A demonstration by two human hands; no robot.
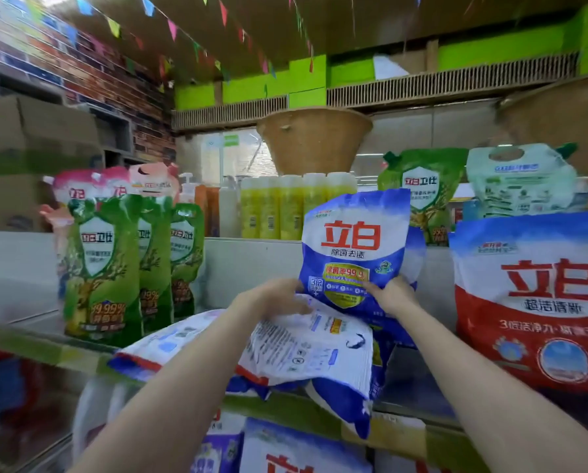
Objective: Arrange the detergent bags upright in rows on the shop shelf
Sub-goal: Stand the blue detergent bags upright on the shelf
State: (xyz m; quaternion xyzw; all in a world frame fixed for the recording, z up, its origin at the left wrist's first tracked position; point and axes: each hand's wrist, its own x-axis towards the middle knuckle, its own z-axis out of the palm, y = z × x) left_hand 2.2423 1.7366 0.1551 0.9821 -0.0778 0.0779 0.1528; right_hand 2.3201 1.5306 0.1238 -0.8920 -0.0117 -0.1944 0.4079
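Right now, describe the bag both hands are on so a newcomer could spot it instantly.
Start at the big red-and-white detergent bag standing at the right of the shelf. Just left of it an upright blue-and-white bag is held by the left hand and right hand. Unlike the bags lying flat below, it stands and bears a yellow shield.
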